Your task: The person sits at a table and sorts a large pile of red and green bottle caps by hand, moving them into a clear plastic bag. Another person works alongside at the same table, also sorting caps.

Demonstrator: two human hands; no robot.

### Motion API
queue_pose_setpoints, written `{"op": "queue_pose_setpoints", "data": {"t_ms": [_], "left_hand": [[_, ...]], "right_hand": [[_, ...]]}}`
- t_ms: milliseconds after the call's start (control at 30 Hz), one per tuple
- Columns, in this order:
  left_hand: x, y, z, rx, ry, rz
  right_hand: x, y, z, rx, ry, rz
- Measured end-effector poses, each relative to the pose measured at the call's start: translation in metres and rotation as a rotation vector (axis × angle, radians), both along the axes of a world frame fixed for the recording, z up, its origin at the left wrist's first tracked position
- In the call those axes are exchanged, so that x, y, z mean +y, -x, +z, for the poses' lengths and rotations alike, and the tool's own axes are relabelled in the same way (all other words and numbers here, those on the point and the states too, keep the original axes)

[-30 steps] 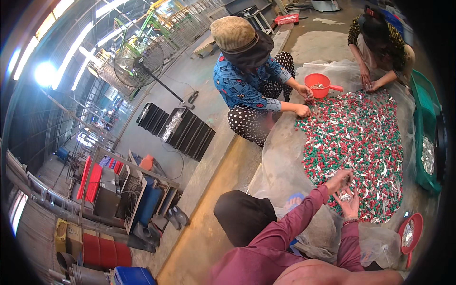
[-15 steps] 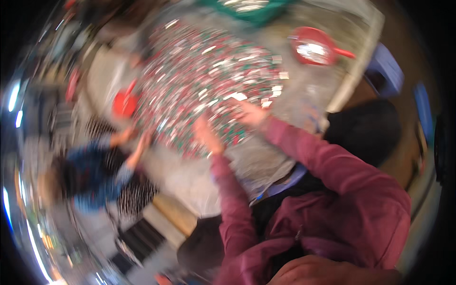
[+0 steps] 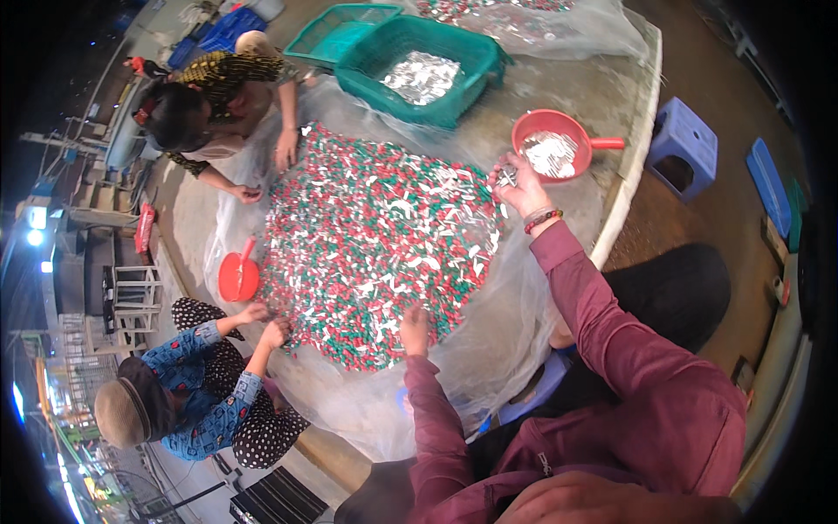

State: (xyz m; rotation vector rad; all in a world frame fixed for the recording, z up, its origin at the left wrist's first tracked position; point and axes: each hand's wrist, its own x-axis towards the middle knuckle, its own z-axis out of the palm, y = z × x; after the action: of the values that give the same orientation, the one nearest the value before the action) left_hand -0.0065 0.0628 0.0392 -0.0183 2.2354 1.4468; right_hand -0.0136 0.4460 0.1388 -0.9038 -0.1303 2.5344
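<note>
A broad heap of small red, green and whitish pieces [image 3: 371, 253] is spread over a clear plastic sheet. At its near edge, my left hand [image 3: 415, 330] is down on the pieces with its fingers drawn together; what they hold, if anything, is hidden. My right hand [image 3: 522, 190] is turned palm up at the heap's right edge, cupped around several small greyish pieces [image 3: 506, 176]. Just beyond that hand stands a red long-handled scoop [image 3: 524, 131] with whitish strips inside.
Two co-workers sit along the left side, hands at the heap: one in a patterned top [image 3: 236, 79], one in a blue shirt [image 3: 188, 424]. A smaller red scoop [image 3: 237, 278] lies between them. At the back is a green basket [image 3: 371, 65] with whitish pieces; a blue stool [image 3: 690, 148] stands right.
My right hand has moved off the heap to beside the red scoop, with pieces in its palm. My left hand is lower, at the near edge. The view has shifted and sharpened.
</note>
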Motion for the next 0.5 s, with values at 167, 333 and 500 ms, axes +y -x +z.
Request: {"op": "queue_pose_setpoints", "data": {"t_ms": [167, 333, 500], "left_hand": [[-0.005, 0.015, 0.019, 0.022, 0.13, 0.054], [-0.04, 0.032, 0.018, 0.178, 0.403, 0.02], [-0.041, 0.019, -0.011, 0.244, 0.375, 0.027]], "right_hand": [[0.049, 0.106, 0.086, 0.315, -0.491, -0.016], [0.091, 0.13, 0.127, 0.234, -1.219, 0.267], [0.039, 0.108, 0.066, 0.54, -0.796, 0.356]]}}
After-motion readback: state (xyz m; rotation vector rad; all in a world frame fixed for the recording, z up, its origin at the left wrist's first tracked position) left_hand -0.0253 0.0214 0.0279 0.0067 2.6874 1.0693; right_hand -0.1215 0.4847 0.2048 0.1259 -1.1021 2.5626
